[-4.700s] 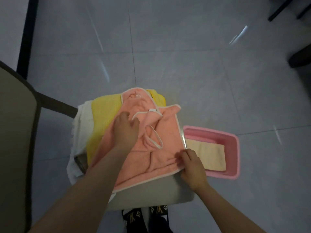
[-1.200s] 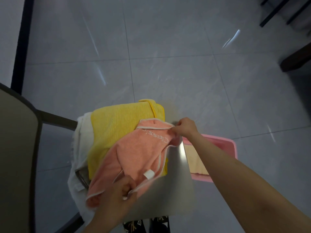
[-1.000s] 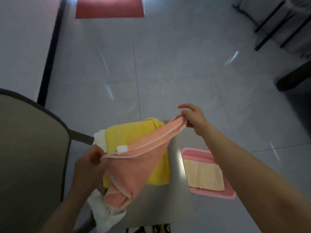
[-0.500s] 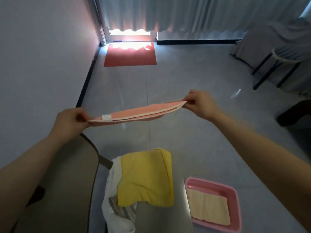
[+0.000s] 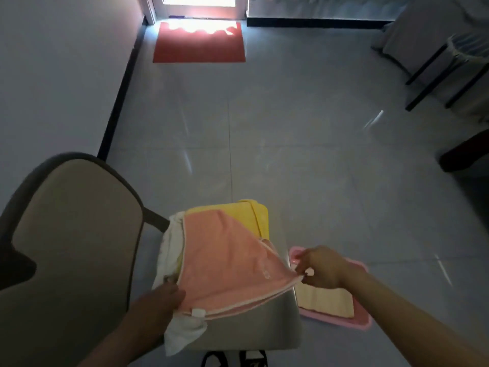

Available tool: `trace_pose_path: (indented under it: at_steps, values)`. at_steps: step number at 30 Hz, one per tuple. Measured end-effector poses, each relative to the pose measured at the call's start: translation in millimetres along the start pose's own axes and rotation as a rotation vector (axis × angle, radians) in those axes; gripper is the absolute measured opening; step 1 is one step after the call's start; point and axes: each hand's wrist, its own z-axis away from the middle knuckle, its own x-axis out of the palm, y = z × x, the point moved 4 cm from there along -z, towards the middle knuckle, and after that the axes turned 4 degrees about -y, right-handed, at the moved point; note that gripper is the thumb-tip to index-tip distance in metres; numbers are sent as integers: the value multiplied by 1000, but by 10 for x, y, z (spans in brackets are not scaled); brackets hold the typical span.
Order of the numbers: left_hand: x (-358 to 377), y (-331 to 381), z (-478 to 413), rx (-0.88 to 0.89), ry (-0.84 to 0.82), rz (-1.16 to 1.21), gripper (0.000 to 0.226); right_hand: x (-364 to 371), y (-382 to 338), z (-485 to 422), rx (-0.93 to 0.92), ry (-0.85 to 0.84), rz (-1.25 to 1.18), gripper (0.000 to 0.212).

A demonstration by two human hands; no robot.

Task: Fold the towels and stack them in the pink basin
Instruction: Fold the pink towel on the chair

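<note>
On the seat: the pink towel lies draped over a yellow towel and a white cloth, all on the grey seat of a chair beside the person.
Left hand: the left hand has its fingers closed on the towel's near left corner, by the small white tag.
Right hand: the right hand pinches the near right corner between thumb and fingers, lifted a little off the seat.
Basin: the pink basin sits on the floor just right of the seat, with one folded cream towel flat inside.
Handling: judged light, soft and limp; it sags wherever it is not held and will slide on the cloth beneath, so nothing here is fragile. The white-piped hem looks the firmest part.
Where to hold: the two corners of the doubled near edge, as now, so the layers stay matched; a grip in the middle would let the ends droop.
Long axis: the held edge runs left to right and slightly away toward the right hand; the free part tapers away from the person toward the far left.
Progress: seems partly folded, not yet compact enough for the basin.
</note>
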Motion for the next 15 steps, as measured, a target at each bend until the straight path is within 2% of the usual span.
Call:
trace_pose_path:
  at_steps: [4, 7, 9, 11, 12, 14, 15]
  values:
    - [947, -126, -1, 58, -195, -188, 24, 874, -45, -175, 12, -66, -22, 16]
    - [1467, -315, -89, 36, -321, -219, 41, 1388, -86, -371, -115, -11, 58, 22]
    - [1631, -372, -186, 0, -383, -297, 40, 1622, -137, -468, -182, 18, 201, 22]
    - [1722, -386, -286, 10, -374, -391, 22, 1786, -173, -551, -213, 46, 286, 19]
    - [1763, -390, -317, 6, -407, -371, 20, 1860, -171, -599, -193, 28, 299, 19]
    - [1893, -471, -363, -67, -513, -304, 33, 1942, -206, -675, -148, -30, 315, 25]
    - [1874, -460, -419, -46, -512, -313, 39, 1936, -218, -712, -117, -71, 297, 28]
